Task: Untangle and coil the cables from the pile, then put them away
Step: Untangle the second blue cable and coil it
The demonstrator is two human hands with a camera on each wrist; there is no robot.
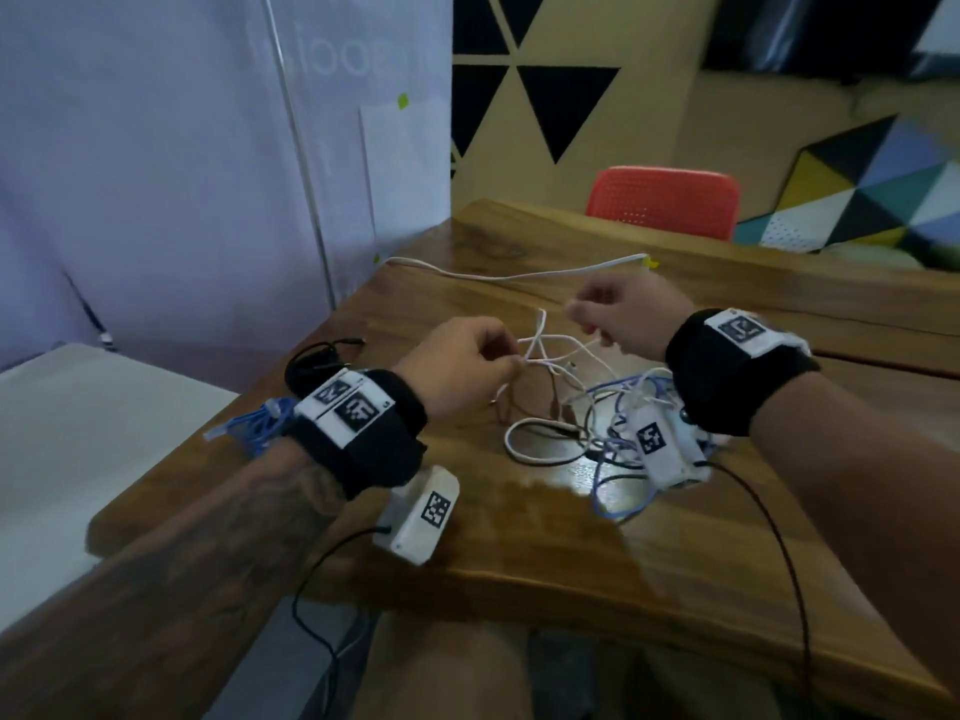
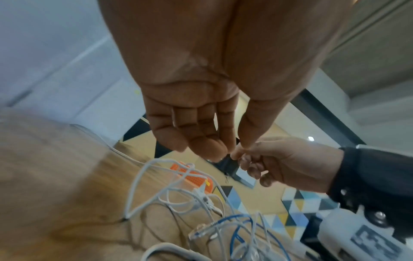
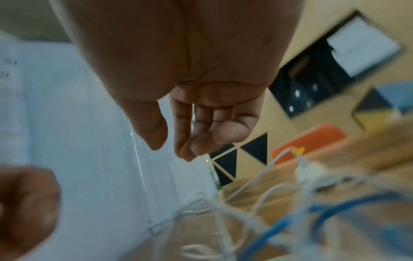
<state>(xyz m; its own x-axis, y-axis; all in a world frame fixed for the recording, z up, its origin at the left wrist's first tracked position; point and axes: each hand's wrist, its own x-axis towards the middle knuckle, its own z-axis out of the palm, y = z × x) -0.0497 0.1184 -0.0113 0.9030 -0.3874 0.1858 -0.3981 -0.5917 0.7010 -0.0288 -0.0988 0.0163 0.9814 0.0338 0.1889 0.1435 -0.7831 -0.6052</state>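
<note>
I see left hand (image 1: 470, 366) pinching white cable (image 1: 543, 356) | right hand (image 1: 623, 317) pinching same cable, raised over pile (image 1: 613, 433) | pile on bench (image 1: 571, 537), blue cable (image 1: 618, 506) tangled in.

Left hand: we hold our left hand (image 1: 462, 368) raised, palm down, thumb and forefinger pinched together.
Right hand: our right hand (image 1: 626, 317) sits just beside it, fingers (image 1: 584, 309) curled in a pinch.
Wrists: we wear a black band on each.
</note>
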